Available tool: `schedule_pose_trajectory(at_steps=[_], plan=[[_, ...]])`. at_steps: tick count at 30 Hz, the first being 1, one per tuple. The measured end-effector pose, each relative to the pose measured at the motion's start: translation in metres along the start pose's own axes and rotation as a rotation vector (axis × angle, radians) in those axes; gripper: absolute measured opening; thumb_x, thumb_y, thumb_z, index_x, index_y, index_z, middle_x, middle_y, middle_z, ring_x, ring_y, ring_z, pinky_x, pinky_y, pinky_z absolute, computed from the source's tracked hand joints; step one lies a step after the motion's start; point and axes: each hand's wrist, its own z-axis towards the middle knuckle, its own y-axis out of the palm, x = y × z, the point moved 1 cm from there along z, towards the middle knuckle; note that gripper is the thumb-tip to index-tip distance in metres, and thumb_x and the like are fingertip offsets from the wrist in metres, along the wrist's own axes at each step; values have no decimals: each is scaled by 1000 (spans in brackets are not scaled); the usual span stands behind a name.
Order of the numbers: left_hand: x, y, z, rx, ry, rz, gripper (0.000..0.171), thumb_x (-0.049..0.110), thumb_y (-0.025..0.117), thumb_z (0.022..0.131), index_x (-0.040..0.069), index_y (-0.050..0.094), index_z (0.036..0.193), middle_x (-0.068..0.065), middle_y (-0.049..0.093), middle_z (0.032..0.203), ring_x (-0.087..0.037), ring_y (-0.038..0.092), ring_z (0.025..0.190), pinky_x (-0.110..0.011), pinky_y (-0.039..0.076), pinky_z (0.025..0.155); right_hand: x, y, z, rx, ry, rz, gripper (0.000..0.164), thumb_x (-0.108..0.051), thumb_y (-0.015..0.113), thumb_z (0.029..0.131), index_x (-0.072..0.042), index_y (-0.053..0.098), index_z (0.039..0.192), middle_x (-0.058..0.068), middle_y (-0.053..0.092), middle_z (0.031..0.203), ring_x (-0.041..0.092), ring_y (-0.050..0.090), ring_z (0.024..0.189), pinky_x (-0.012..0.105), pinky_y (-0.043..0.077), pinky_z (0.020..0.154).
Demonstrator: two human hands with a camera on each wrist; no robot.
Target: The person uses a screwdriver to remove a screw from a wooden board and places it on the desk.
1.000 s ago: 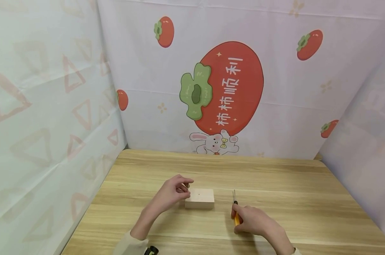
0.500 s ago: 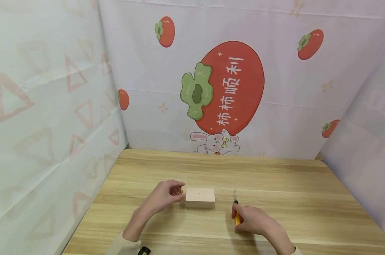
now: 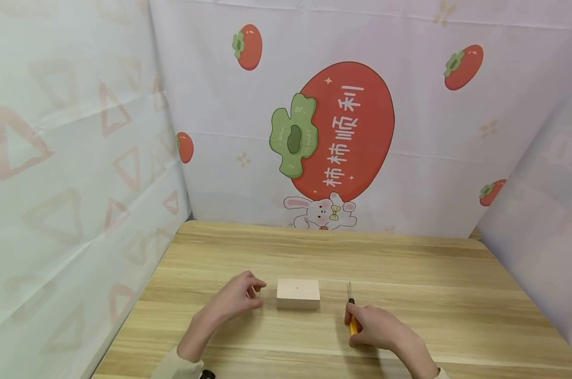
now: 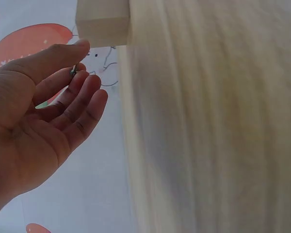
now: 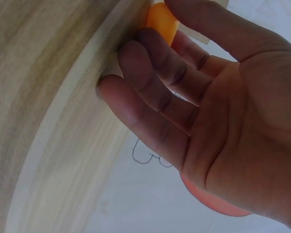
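A pale wooden block point(image 3: 297, 295) with a small dark hole in its top lies mid-table. Left of it and apart from it, my left hand point(image 3: 236, 299) pinches a thin metal screw point(image 4: 73, 71) between thumb and forefinger, the other fingers loosely bent. To the right of the block, my right hand point(image 3: 375, 327) grips the orange handle of a screwdriver point(image 3: 353, 327) between thumb and fingers. The screwdriver's metal shaft points toward the far side of the table. In the right wrist view, only the end of the orange handle shows past the fingers point(image 5: 136, 63).
The wood-grain table point(image 3: 437, 284) runs back to a white cloth wall point(image 3: 219, 184) printed with persimmons and a rabbit. Another cloth point(image 3: 77, 210) with triangle prints closes off the left side. A dark round object point(image 3: 207, 374) shows by the left sleeve.
My left hand has drawn away from the block toward the left, still pinching the screw. The right hand and screwdriver have stayed in place.
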Motion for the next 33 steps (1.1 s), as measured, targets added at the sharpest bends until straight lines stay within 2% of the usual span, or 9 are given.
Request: schedule_pose_trajectory(at_steps=[6,9,13,19,27,33], plan=[[-9,8,-4,-90,-31,7,38,8,77,79,-5,71,114,-4,61,91,-13,56,80,-23,47,68,0,0,-1,0,0,1,31,-20,82,75,-18,60,97,-6,53,73,6,45,63,24,37,58],[-8,13,-6,-119,-57,53,39,12,78,80,-2,71,116,-1,58,89,-10,51,77,-23,44,67,0,-1,-1,-3,4,7,31,-20,83,75,-18,60,97,-6,54,74,7,45,63,24,36,58],[-5,17,-7,-119,-84,124,40,15,80,78,3,72,116,2,56,88,-8,46,73,-22,40,63,1,-1,-1,-5,3,15,32,-19,83,75,-18,60,97,-5,54,74,7,45,63,24,37,58],[-1,18,-6,-108,-105,168,38,13,83,76,6,74,113,1,53,84,-8,43,69,-22,36,59,0,-1,-2,-2,0,4,34,-17,82,73,-17,61,99,-5,53,73,6,45,63,25,37,58],[-1,20,-6,-99,-112,171,38,14,84,76,6,73,112,1,52,84,-9,43,69,-24,36,60,1,-5,-4,-21,41,-22,47,-21,85,73,-17,62,114,-4,53,74,11,46,66,28,37,60],[-1,19,-7,-102,-121,161,41,16,85,75,6,72,113,0,52,85,-12,44,72,-26,37,61,2,-11,-6,-32,43,10,55,-27,85,73,-17,60,121,-5,55,76,10,47,66,27,39,60]])
